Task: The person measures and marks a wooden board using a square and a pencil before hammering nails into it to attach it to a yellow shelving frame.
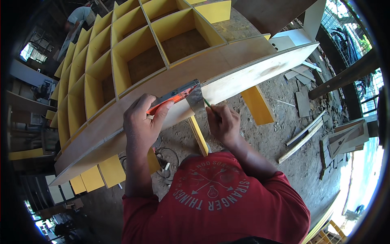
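My left hand grips an orange-and-grey handled tool with a wide, flat metal blade, shaped like a square. Its handle rests along the top edge of a long plywood strip, and the blade lies down the strip's near face. In my right hand is a thin green pencil, pinched between the fingers, its tip up against the blade's right edge. The strip stands on edge along the near side of a big plywood panel. Whether the pencil has left a line is too small to tell.
A yellow grid of compartments rises beyond the panel. Yellow boards jut out below the strip, one close to my shirt. Wood offcuts and pale battens litter the dirt floor at right. Another person bends at the far left.
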A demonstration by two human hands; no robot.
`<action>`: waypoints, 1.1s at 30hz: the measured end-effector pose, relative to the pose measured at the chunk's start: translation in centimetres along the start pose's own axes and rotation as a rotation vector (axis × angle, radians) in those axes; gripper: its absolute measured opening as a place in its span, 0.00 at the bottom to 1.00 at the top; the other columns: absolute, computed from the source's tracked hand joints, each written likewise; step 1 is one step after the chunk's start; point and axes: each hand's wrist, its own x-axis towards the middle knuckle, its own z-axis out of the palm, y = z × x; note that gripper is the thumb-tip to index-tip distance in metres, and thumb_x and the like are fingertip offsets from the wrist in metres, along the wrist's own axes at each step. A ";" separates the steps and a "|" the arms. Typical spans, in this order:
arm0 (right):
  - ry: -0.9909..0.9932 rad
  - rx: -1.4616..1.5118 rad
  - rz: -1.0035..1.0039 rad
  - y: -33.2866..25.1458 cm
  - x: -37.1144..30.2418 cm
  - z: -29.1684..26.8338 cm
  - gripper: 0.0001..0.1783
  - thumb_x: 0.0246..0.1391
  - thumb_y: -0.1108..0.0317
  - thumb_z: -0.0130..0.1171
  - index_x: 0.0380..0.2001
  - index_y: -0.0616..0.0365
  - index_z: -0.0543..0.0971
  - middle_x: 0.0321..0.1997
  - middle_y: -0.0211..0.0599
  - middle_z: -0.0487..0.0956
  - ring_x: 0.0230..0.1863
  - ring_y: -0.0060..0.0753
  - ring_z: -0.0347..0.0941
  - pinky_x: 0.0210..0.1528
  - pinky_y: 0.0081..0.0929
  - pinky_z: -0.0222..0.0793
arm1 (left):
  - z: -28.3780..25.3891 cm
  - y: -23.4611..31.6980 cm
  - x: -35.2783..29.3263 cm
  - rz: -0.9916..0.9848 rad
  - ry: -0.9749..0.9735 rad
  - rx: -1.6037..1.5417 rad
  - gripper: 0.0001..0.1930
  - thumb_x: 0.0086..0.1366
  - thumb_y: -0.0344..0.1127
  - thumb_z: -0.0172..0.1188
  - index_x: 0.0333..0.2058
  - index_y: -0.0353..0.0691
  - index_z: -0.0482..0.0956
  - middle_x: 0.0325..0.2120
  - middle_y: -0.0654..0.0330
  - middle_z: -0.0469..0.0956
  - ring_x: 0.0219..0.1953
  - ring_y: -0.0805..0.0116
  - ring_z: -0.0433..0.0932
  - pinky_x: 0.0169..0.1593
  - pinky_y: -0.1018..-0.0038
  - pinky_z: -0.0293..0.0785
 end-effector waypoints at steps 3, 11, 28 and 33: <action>-0.063 -0.014 0.015 2.4 -3.2 0.8 0.09 0.61 0.76 0.70 0.34 0.59 0.77 0.22 0.39 0.77 0.21 0.45 0.77 0.26 0.41 0.73 | 0.0 0.0 -0.1 0.011 0.008 0.007 0.17 0.66 0.42 0.76 0.32 0.36 0.79 0.24 0.53 0.79 0.26 0.53 0.80 0.32 0.62 0.75; -0.178 -0.052 0.197 4.5 -5.9 -0.7 0.07 0.63 0.74 0.69 0.37 0.60 0.78 0.23 0.37 0.80 0.23 0.38 0.79 0.28 0.36 0.74 | -0.4 0.3 -0.5 0.012 0.004 0.026 0.17 0.66 0.42 0.76 0.32 0.36 0.79 0.25 0.51 0.80 0.27 0.53 0.81 0.33 0.62 0.75; 0.103 -0.194 -0.207 0.2 9.4 -1.3 0.03 0.70 0.71 0.60 0.40 0.59 0.77 0.37 0.44 0.79 0.42 0.56 0.76 0.59 0.48 0.65 | -15.2 -7.0 -8.8 -0.065 0.218 -0.516 0.20 0.70 0.45 0.71 0.39 0.30 0.79 0.38 0.60 0.83 0.44 0.74 0.78 0.53 0.74 0.72; 0.102 -0.198 -0.205 -0.3 8.8 -0.8 0.05 0.72 0.71 0.58 0.40 0.60 0.77 0.36 0.43 0.80 0.42 0.52 0.75 0.56 0.44 0.66 | -20.4 -11.8 -13.0 -0.203 0.182 -0.292 0.15 0.71 0.38 0.69 0.43 0.29 0.82 0.35 0.62 0.81 0.39 0.76 0.76 0.47 0.76 0.72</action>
